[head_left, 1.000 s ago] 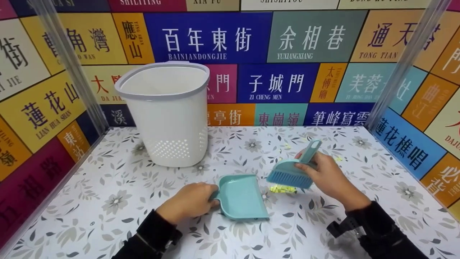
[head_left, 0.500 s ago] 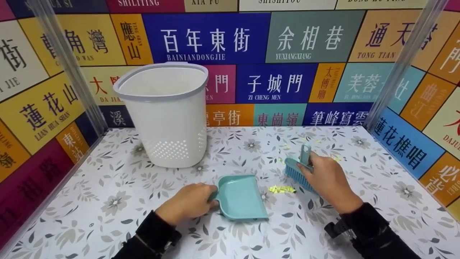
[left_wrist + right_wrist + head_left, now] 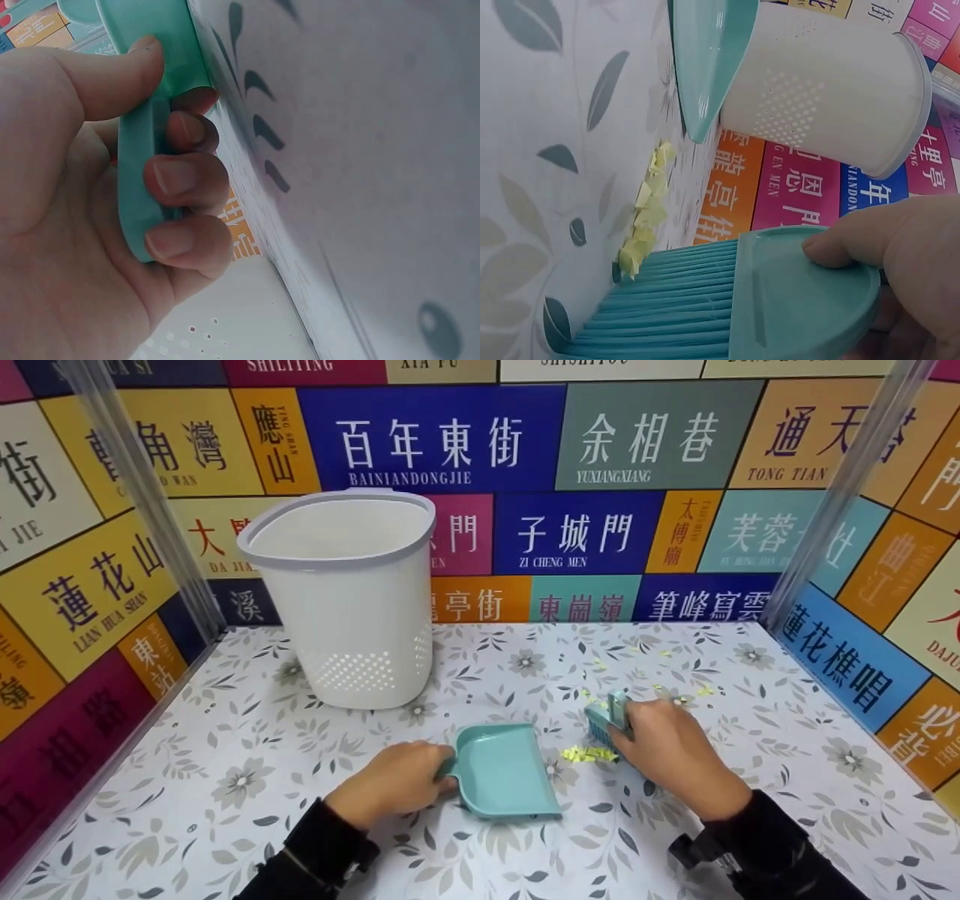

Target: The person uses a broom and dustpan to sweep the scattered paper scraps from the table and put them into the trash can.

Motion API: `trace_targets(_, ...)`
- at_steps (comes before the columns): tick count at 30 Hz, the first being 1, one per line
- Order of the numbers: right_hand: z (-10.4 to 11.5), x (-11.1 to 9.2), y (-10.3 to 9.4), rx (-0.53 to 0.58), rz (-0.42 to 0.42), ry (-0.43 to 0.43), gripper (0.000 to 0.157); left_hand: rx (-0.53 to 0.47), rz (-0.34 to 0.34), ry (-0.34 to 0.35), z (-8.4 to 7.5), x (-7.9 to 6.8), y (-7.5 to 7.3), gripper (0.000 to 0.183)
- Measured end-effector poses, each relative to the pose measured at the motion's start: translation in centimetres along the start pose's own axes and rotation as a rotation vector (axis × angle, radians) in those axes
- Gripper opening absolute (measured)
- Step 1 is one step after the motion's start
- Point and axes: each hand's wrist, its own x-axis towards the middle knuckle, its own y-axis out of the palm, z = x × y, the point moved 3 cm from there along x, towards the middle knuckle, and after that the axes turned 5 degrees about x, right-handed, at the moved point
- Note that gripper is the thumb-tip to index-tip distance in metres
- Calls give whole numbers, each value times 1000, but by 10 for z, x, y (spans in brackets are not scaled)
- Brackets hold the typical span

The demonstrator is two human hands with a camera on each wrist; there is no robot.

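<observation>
My left hand point(image 3: 397, 781) grips the handle point(image 3: 139, 180) of a teal dustpan point(image 3: 504, 771), fingers curled round it in the left wrist view. The pan lies on the table with its open edge facing right. In my right hand point(image 3: 671, 750) is a teal hand brush point(image 3: 795, 292), thumb on its flat head, bristles point(image 3: 667, 304) down by the cloth. A small pile of yellow paper bits point(image 3: 589, 754) lies between pan and brush, right at the bristles in the right wrist view. More yellow scraps point(image 3: 705, 691) are scattered farther back.
A tall white bin point(image 3: 352, 615) with a grey rim stands at the back left, beyond the dustpan. A floral cloth point(image 3: 240, 780) covers the table. Walls with coloured sign panels point(image 3: 442, 439) enclose the back and both sides.
The brush has come down from above the table, turned edge-on and swung leftward to the right side of the yellow pile. The left hand and dustpan have stayed put.
</observation>
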Motion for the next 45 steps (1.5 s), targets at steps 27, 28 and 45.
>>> trace_targets(27, 16, -2, -5, 72, -92, -76, 38, -7, -9, 5, -2, -1, -1, 22)
trace_targets(28, 15, -2, -5, 51, -96, -81, 41, -8, -8, 3, -1, -1, -1, 22)
trace_targets(45, 25, -8, 17, -4, -60, -183, 44, -27, 19, -16, 2, 0, 1, 17)
